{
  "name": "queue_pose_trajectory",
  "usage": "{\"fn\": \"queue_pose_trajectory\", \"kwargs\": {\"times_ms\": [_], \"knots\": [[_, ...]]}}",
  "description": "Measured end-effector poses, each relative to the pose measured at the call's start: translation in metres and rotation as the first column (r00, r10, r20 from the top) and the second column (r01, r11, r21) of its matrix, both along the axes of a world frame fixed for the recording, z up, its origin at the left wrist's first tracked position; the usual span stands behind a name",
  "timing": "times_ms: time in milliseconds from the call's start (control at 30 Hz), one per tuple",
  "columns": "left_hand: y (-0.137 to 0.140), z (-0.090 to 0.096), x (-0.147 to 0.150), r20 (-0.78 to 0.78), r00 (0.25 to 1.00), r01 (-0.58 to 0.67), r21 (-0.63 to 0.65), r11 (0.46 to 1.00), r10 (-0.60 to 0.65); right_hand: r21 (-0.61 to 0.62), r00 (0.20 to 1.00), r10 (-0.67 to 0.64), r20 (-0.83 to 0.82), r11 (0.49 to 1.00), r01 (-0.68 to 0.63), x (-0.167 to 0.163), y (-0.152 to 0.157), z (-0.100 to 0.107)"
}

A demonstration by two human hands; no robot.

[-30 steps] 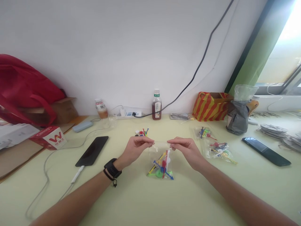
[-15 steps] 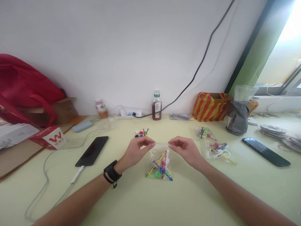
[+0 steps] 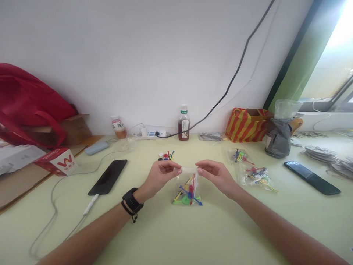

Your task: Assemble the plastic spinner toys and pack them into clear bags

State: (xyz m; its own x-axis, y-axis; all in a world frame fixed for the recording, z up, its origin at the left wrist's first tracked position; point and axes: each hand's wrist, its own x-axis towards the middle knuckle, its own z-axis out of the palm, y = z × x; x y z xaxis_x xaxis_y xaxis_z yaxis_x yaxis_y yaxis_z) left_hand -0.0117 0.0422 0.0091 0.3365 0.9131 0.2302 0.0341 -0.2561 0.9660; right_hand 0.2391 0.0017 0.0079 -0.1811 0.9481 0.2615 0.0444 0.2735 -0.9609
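Observation:
A clear plastic bag (image 3: 187,191) of coloured plastic pieces, among them red, blue and yellow arrow shapes and a green round part, is held by its top edge in front of me. My left hand (image 3: 162,178) pinches the upper left corner between thumb and fingers. At the upper right corner, my right hand (image 3: 217,176) pinches the same edge. Beyond my left hand lie loose coloured pieces (image 3: 166,156), partly hidden by its fingers. Two similar filled bags, a nearer bag (image 3: 257,177) and a farther bag (image 3: 239,156), lie right of my right hand.
A black phone (image 3: 108,177) with a charging cable lies left, near a red and white box (image 3: 57,161). A dark bottle (image 3: 184,123) and a power strip (image 3: 151,133) stand by the wall. Another phone (image 3: 311,178) and a striped bag (image 3: 246,125) are right.
The bag's top edge has tipped, so its strip shows wider and its lower end sits slightly higher. Both hands keep their pinch and have barely moved.

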Motion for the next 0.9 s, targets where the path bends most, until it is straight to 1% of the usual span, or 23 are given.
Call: {"fn": "queue_pose_trajectory", "kwargs": {"times_ms": [67,100,267,333,600,800,900], "knots": [[-0.0003,-0.0009,0.0006,-0.017,1.0,0.014,-0.004,1.0,-0.014,-0.037,0.998,0.027,0.051,0.999,-0.025,-0.0003,0.0007,0.0],[-0.0002,-0.0012,0.0008,-0.032,0.999,0.019,0.003,1.0,-0.018,-0.036,0.996,0.032,0.078,0.999,-0.03,-0.0001,0.0011,-0.0001],[0.0012,-0.0016,0.0006,-0.137,0.99,0.036,0.134,0.99,-0.018,0.084,0.979,-0.054,0.194,0.996,0.038,0.0016,0.0023,-0.0011],[0.0012,-0.0008,0.0009,-0.156,0.988,0.038,0.156,0.987,-0.014,0.095,0.976,-0.065,0.21,0.994,0.046,0.0016,0.0021,-0.0013],[0.0015,-0.0003,0.0013,-0.1,0.991,0.096,0.054,0.994,-0.09,0.098,0.981,-0.039,0.189,0.995,0.02,0.0021,0.0012,-0.0009],[-0.0003,-0.0007,0.0024,-0.096,0.991,0.105,0.068,0.992,-0.098,0.1,0.978,-0.062,0.197,0.994,0.043,-0.0012,-0.0012,-0.0009],[-0.0046,-0.0003,0.0057,-0.072,0.991,0.116,0.034,0.993,-0.113,0.115,0.971,-0.078,0.225,0.992,0.053,-0.0045,-0.0037,-0.0007]]}}
